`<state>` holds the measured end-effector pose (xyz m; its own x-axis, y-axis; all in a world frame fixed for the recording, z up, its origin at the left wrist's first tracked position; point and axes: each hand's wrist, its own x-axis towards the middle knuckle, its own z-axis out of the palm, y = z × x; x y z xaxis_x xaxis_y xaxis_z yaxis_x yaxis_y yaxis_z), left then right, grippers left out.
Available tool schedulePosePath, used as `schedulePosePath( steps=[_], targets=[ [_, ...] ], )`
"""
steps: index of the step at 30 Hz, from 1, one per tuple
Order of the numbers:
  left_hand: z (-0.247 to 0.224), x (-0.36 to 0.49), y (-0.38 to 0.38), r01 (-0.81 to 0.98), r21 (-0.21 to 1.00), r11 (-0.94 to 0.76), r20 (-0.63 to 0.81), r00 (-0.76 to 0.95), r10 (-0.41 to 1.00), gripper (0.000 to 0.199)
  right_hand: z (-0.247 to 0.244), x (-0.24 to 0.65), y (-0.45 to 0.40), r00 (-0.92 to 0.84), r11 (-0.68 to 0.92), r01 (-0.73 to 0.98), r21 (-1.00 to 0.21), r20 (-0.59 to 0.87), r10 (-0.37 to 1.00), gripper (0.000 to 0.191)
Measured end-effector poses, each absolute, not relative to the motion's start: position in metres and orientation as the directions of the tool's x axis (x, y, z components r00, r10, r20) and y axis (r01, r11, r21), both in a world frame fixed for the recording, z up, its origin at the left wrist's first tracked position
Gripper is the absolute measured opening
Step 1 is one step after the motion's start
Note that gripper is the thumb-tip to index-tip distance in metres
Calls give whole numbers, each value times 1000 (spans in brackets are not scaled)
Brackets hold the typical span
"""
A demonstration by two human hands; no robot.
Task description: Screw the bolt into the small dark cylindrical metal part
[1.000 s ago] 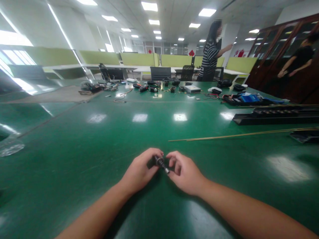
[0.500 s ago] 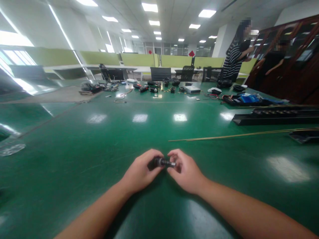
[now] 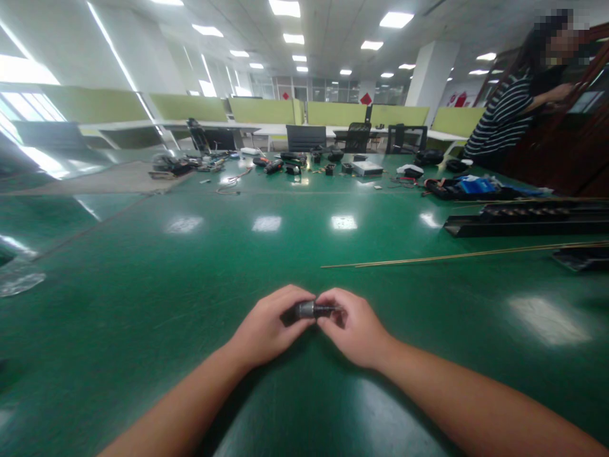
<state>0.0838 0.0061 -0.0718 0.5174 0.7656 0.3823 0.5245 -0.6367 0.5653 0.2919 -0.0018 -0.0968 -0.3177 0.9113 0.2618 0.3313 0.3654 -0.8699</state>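
A small dark cylindrical metal part (image 3: 307, 310) with a grey collar and a thin stepped shaft lies level between my hands, just over the green table. My left hand (image 3: 273, 320) is closed round its thicker end, thumb below and fingers above. The thin shaft points right into my right hand (image 3: 354, 327), whose thumb and fingers curl about it near the collar. Both sets of fingertips almost meet at the middle of the part. The shaft's tip is partly hidden by the right fingers, and the left palm covers the other end.
Ahead, thin brass-coloured rods (image 3: 428, 259) lie across the green tabletop (image 3: 190, 285). Black channel-shaped rails (image 3: 504, 225) rest at the right. Tools and small parts line the far edge, including a white box (image 3: 367, 168). A person in a striped top (image 3: 504, 117) stands at the far right.
The right fingers have closed in around the shaft, and the collar now shows more plainly. The person in stripes has moved right; the second person is no longer visible.
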Motion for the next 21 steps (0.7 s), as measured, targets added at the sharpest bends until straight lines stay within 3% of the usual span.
schedulePosePath(
  steps=[11, 21],
  targets=[
    [-71, 82, 2, 521, 528, -671, 440, 508, 740, 23, -93, 292, -2, -329, 247, 169, -954, 182, 927, 14],
    [-73, 81, 3, 554, 509, -659, 432, 497, 752, 26, -94, 292, 0, -320, 235, 168, -957, 172, 932, 12]
  ],
)
